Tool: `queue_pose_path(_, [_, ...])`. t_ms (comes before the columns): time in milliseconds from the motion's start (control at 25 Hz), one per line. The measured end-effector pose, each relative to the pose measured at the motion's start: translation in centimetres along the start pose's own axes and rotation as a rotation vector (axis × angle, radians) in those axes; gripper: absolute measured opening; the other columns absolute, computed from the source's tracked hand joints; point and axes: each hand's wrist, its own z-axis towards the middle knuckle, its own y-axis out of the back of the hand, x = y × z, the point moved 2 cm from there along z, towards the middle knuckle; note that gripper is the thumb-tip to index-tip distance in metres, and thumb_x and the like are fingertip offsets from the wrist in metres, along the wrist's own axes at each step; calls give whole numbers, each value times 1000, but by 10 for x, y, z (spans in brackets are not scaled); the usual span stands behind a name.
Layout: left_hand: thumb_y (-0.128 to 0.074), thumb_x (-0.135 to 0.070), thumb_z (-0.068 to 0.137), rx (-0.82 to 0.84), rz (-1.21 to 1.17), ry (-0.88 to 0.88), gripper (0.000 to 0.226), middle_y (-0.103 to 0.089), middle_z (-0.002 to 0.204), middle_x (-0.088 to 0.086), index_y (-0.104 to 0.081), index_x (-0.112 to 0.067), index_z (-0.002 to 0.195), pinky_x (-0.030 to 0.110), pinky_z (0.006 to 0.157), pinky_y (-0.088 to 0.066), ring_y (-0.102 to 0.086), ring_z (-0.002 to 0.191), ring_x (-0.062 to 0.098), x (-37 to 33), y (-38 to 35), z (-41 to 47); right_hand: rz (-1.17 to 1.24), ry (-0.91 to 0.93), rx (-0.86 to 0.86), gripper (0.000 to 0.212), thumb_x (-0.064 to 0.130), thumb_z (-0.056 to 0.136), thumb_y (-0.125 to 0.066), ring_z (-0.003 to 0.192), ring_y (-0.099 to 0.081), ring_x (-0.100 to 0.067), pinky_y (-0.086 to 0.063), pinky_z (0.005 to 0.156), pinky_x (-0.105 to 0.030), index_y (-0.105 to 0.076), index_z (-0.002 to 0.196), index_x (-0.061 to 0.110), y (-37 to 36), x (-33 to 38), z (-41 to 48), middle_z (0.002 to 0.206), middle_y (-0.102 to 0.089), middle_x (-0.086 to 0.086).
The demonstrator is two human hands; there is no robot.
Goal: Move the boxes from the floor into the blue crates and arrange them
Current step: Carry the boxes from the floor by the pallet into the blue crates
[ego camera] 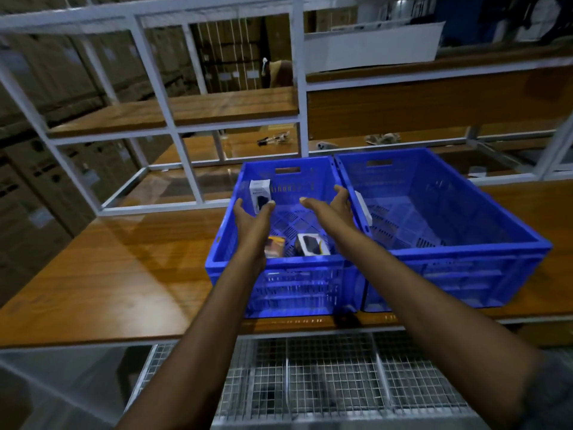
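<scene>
Two blue crates stand side by side on a wooden table: the left crate (pixel 217 259) and the right crate (pixel 496 237). A white box (pixel 259 190) stands upright at the left crate's far left corner. My left hand (pixel 251 220) is spread just below it, thumb tip over its lower corner; I cannot tell if they touch. My right hand (pixel 336 209) is open over the rim between the crates. Beyond it a second white box (pixel 363 209) leans on the right crate's left wall. A yellow box (pixel 275 246) and a white box with a dark picture (pixel 311 245) lie near the left crate's front wall.
The table (pixel 124 274) extends left of the crates. A white metal shelf frame (pixel 173 125) with wooden boards rises behind them, with small items (pixel 274 138) on a board. Wire mesh baskets (pixel 325 386) sit below the table's front edge. Stacked cartons (pixel 37 181) fill the left background.
</scene>
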Motion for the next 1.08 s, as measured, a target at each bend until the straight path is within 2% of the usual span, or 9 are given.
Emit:
queue_pose_path(80, [-68, -20, 94, -66, -54, -27, 65, -45, 149, 3, -35, -17, 150, 28, 82, -56, -62, 114, 21, -4, 7, 2, 19, 28, 19, 90, 53, 80, -75, 145, -30, -34, -36, 110, -57, -22, 150, 34, -4, 1, -1, 162, -23, -5])
queue_pose_path(120, [-69, -19, 93, -100, -86, -38, 59, -48, 147, 4, -40, -17, 145, 32, 85, -58, -63, 111, 22, -5, 11, 4, 30, 46, 27, 85, 52, 80, -75, 142, -34, -34, -38, 109, -56, -26, 147, 35, -5, 3, -3, 159, -27, -5])
queue_pose_path(200, [-69, -16, 92, -150, -134, -49, 49, -53, 139, 8, -46, -17, 135, 36, 84, -57, -63, 112, 25, -8, 21, 5, 38, 97, 42, 77, 50, 80, -76, 135, -41, -32, -42, 107, -54, -33, 141, 34, -11, 7, -6, 152, -35, -4])
queue_pose_path(280, [-68, -11, 93, -186, -160, -54, 41, -57, 131, 9, -49, -15, 129, 30, 79, -56, -63, 106, 23, -14, 32, 2, 34, 146, 70, 70, 46, 82, -77, 126, -49, -29, -46, 103, -51, -38, 138, 31, -18, 15, -9, 142, -44, -3])
queue_pose_path(400, [-66, -8, 91, -247, -181, -77, 33, -63, 126, 13, -52, -17, 120, 36, 87, -53, -63, 108, 24, -19, 52, -8, 38, 238, 155, 58, 41, 81, -78, 114, -57, -23, -51, 98, -50, -48, 130, 27, -32, 29, -22, 127, -53, 0])
queue_pose_path(520, [-65, -7, 92, -351, -173, -112, 30, -64, 115, 10, -53, -17, 117, 24, 73, -45, -62, 101, 20, -26, 77, -29, 86, 330, 244, 47, 35, 77, -80, 105, -62, -20, -53, 96, -46, -57, 117, 24, -49, 39, -41, 113, -60, 0])
queue_pose_path(680, [-66, -11, 92, -571, -181, -150, 25, -66, 117, 10, -57, -17, 115, 28, 78, -44, -63, 109, 22, -27, 113, -78, 119, 406, 448, 36, 23, 77, -82, 97, -65, -17, -54, 96, -41, -62, 108, 22, -74, 47, -82, 100, -65, 2])
queue_pose_path(880, [-67, -17, 93, -844, -146, -182, 24, -64, 119, 3, -58, -22, 115, 37, 91, -49, -62, 112, 19, -12, 155, -172, 100, 415, 724, 43, 34, 67, -80, 97, -64, -14, -54, 95, -43, -63, 105, 23, -95, 32, -153, 95, -65, 6])
queue_pose_path(1080, [-74, -20, 89, -1128, -140, -208, 33, -67, 118, 6, -59, -20, 118, 27, 79, -50, -61, 99, 16, 5, 199, -288, 34, 443, 1034, 38, 33, 79, -80, 100, -63, -13, -54, 96, -42, -62, 110, 22, -106, 7, -252, 104, -65, 6])
